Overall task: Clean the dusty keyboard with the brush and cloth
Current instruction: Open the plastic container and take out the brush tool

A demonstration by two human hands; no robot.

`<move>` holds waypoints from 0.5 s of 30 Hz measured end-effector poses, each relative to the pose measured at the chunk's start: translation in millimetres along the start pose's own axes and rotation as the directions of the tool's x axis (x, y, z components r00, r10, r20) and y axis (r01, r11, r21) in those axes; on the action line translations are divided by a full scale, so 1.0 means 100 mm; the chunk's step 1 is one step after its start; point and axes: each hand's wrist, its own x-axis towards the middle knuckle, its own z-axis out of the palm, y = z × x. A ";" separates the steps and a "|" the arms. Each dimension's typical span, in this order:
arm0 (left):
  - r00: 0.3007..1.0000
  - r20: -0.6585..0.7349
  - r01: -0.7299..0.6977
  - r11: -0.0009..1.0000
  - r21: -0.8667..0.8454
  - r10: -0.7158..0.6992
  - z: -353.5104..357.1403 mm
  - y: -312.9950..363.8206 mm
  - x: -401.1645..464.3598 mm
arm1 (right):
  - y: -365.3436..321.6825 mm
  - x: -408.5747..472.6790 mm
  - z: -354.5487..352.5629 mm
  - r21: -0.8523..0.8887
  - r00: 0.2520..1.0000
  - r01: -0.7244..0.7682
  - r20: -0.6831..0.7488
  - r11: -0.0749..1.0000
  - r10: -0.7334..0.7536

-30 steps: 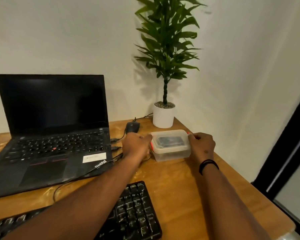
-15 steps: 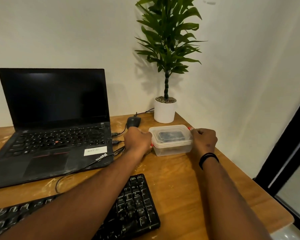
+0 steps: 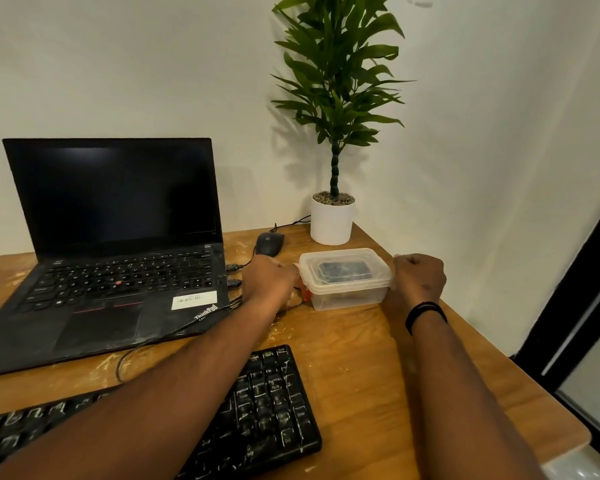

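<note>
Little has moved since the prior frame: both hands, left (image 3: 269,280) & right (image 3: 420,277), stay curled on the lidded box (image 3: 345,278) ends; dusty keyboard (image 3: 257,410) lies untouched near tabletop (image 3: 361,358) edge; a sudden lid release could jolt the box.

One head-worn view looks forward and down, close over the wooden desk (image 3: 361,358).

Between your left hand (image 3: 271,282) and right hand (image 3: 419,279) sits a clear, glossy plastic container (image 3: 345,278). Beneath your hands, the wooden counter (image 3: 361,358) looks scuffed; the black plastic keyboard (image 3: 274,407) nearer you looks dust-streaked.
</note>
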 end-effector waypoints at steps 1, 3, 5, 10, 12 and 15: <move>1.000 0.008 -0.006 1.000 -0.001 0.006 0.01 0.01 0.00 | -0.02 -0.01 0.01 -0.019 0.999 0.003 0.033 1.000 -0.002; 1.000 0.016 -0.010 1.000 0.017 0.010 0.04 0.02 -0.01 | -0.04 -0.03 0.03 -0.080 0.995 0.022 0.098 0.997 -0.014; 1.000 0.014 -0.011 1.000 0.011 0.011 0.06 0.04 -0.03 | -0.04 -0.03 0.04 -0.126 0.991 0.070 0.124 0.990 -0.054; 1.000 0.001 -0.005 0.995 -0.098 0.005 0.02 0.15 -0.14 | -0.13 -0.07 -0.05 -0.077 0.987 0.137 0.095 0.988 -0.129; 0.998 -0.009 -0.059 0.988 -0.146 0.058 -0.03 0.23 -0.22 | -0.21 -0.15 -0.15 0.015 0.988 0.148 0.036 0.989 -0.149; 0.993 0.019 -0.109 0.958 -0.266 0.119 -0.12 0.35 -0.39 | -0.26 -0.31 -0.30 0.203 0.993 0.117 -0.036 0.972 -0.112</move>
